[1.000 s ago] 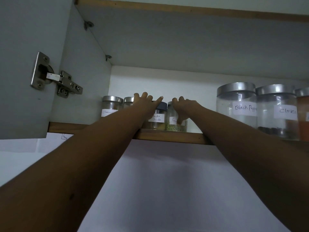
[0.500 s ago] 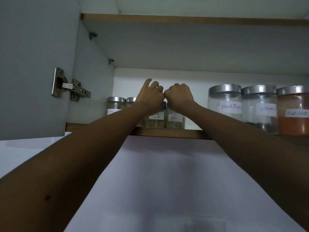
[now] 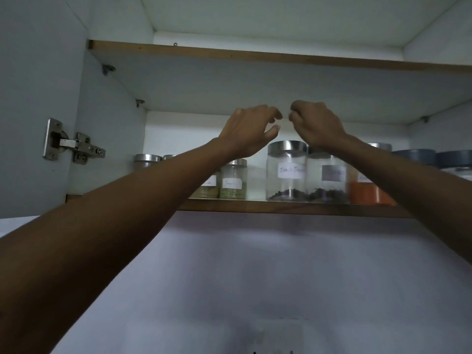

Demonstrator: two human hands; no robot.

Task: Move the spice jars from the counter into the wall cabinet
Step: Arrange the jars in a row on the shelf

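At your far left the cabinet door (image 3: pixel 30 98) stands open, its steel hinge (image 3: pixel 74 145) facing you. Past it, the small spice jars stand in a row on the lower shelf (image 3: pixel 281 207) of the wall cabinet. The steel-lidded jar (image 3: pixel 147 161) is nearest the side wall. The yellow jar (image 3: pixel 207 192) and the green jar (image 3: pixel 233 185) stand side by side, partly behind your left forearm (their labels are too blurred to read). Your left hand (image 3: pixel 249 129) is raised above those two, in front of the back wall, with fingers loosely curved and thumb apart, gripping nothing. Just beside it, almost fingertip to fingertip, your right hand (image 3: pixel 316 123) is curled into a fist with nothing visible inside. It hangs above the big jar (image 3: pixel 286 172), which has dark grains at its bottom. Right of that stands a second big jar (image 3: pixel 328 177), close against the first. Then comes the orange jar (image 3: pixel 367 194), half hidden by your right forearm. The dark-lidded jars (image 3: pixel 413 157) stand at the far right. Every jar in view rests on the shelf.
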